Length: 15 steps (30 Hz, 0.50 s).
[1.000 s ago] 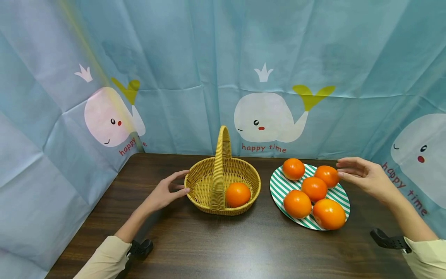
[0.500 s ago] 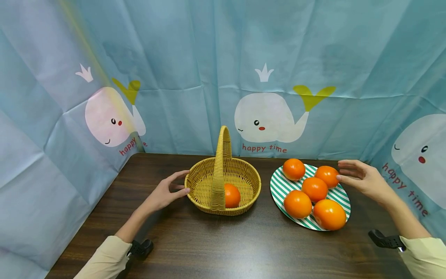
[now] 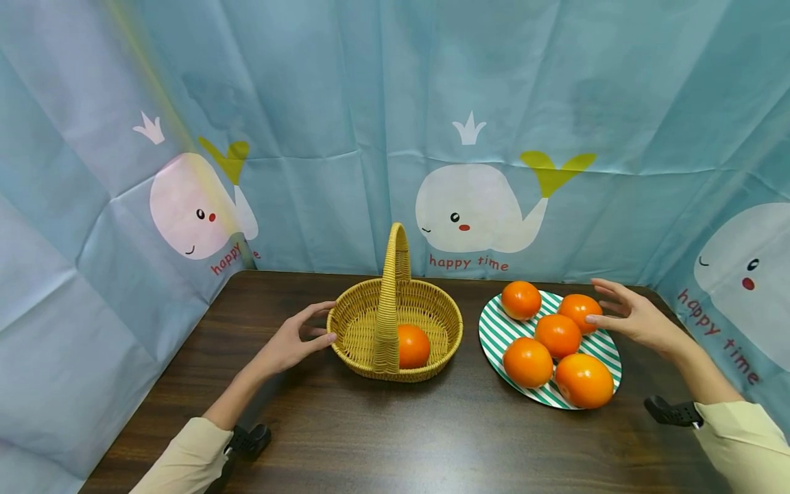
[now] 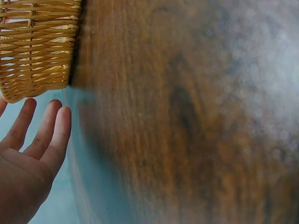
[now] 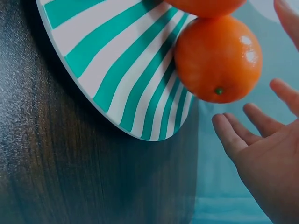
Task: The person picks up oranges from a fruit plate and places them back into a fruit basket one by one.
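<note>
In the head view my left hand (image 3: 293, 343) is at the left end of a yellow wicker basket (image 3: 353, 360), thumb and fingertips right at the rim. The left wrist view has these fingers (image 4: 58, 133) fairly straight beside the woven wall (image 4: 39, 51). One orange (image 3: 413, 346) lies inside the basket, partly behind the handle (image 3: 387, 302). My right hand (image 3: 642, 319) hovers at the right side of a green-and-white striped plate (image 3: 490, 336), fingers spread. Its thumb overlaps the back right orange (image 3: 580, 310) in the head view; the right wrist view has spread fingers near an orange (image 5: 217, 60).
Other oranges share the plate: one at the back left (image 3: 521, 300), one in the middle (image 3: 558, 336) and two in front. All stands on a dark wooden table (image 3: 401, 432). A blue curtain (image 3: 333, 137) with printed whales hangs behind it.
The orange in the basket has rolled left toward the handle, then slightly back right. My right hand has moved a little left, nearer the back right orange. My left hand has stayed put.
</note>
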Motion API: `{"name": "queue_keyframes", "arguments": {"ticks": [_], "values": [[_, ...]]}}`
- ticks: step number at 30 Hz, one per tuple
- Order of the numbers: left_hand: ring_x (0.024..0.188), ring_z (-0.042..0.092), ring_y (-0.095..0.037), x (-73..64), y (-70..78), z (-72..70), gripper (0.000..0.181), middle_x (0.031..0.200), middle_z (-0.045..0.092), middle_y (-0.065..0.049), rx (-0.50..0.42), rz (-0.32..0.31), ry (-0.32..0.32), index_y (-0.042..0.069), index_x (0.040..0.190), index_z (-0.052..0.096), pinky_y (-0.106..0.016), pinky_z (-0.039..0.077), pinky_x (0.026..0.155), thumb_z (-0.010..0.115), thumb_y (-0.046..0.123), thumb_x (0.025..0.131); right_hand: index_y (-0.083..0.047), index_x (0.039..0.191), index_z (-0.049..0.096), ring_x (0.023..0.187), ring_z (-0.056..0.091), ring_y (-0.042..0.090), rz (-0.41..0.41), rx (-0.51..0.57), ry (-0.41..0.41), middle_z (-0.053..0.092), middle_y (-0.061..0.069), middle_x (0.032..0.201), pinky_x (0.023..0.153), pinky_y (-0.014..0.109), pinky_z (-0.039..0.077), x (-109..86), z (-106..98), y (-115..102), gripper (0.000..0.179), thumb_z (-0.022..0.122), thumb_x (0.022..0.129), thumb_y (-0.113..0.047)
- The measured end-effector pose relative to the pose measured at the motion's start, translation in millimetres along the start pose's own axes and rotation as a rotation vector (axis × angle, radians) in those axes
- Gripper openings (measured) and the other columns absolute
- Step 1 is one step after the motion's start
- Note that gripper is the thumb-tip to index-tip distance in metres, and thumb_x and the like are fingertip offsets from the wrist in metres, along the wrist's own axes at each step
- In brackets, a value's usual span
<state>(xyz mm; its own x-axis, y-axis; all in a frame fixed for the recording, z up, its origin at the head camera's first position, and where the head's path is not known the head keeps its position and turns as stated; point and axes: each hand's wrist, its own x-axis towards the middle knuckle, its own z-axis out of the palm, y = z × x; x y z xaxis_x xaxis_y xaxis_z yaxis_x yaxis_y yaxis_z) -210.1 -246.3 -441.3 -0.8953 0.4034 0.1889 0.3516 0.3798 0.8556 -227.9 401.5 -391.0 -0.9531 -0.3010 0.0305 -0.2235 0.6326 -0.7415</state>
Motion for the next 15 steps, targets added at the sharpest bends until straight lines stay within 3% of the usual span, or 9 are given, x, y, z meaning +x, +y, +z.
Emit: {"name": "queue_keyframes", "arguments": {"ticks": [3,8,10,12,15], "values": [[0.114,0.063,-0.041,0.3,0.6,0.0,0.064,0.149,0.043,-0.026,-0.004,-0.001,-0.001,0.008,0.154,0.042,-0.034,0.058,0.084,0.071,0.013,0.098,0.001,0.16,0.017,0.132,0.03,0.063,0.012,0.019,-0.022,0.02,0.036,0.157,0.094,0.072,0.041,3.8,-0.1,3.9,0.081,0.068,0.1,-0.015],[0.115,0.063,-0.042,1.2,0.5,-0.2,0.063,0.15,0.041,-0.026,-0.006,0.005,-0.006,0.007,0.154,0.042,-0.034,0.058,0.085,0.071,0.013,0.098,-0.001,0.161,0.017,0.133,0.029,0.064,0.016,0.046,-0.055,0.019,0.034,0.159,0.094,0.073,0.04,7.4,-0.2,7.8,0.079,0.066,0.101,-0.015],[0.115,0.062,-0.042,1.3,0.0,-0.3,0.063,0.15,0.041,-0.027,-0.01,0.006,-0.008,0.006,0.154,0.042,-0.034,0.058,0.085,0.071,0.012,0.098,-0.001,0.161,0.021,0.132,0.034,0.061,0.0,0.035,-0.061,0.022,0.033,0.158,0.094,0.067,0.046,7.8,0.0,8.3,0.076,0.066,0.101,-0.016],[0.115,0.062,-0.043,1.2,-0.4,-0.4,0.063,0.15,0.041,-0.028,-0.015,0.009,-0.01,0.006,0.154,0.041,-0.033,0.058,0.084,0.071,0.012,0.098,-0.001,0.16,0.026,0.13,0.042,0.054,-0.018,0.021,-0.06,0.027,0.031,0.157,0.093,0.052,0.053,8.1,0.7,10.0,0.073,0.067,0.101,-0.017],[0.115,0.062,-0.043,0.9,-0.9,-0.4,0.063,0.149,0.041,-0.028,-0.023,0.013,-0.014,0.005,0.154,0.041,-0.033,0.058,0.084,0.07,0.011,0.098,0.0,0.157,0.034,0.123,0.056,0.034,-0.046,0.03,-0.058,0.037,0.03,0.152,0.087,0.031,0.056,9.0,2.3,14.3,0.068,0.068,0.1,-0.014]]}}
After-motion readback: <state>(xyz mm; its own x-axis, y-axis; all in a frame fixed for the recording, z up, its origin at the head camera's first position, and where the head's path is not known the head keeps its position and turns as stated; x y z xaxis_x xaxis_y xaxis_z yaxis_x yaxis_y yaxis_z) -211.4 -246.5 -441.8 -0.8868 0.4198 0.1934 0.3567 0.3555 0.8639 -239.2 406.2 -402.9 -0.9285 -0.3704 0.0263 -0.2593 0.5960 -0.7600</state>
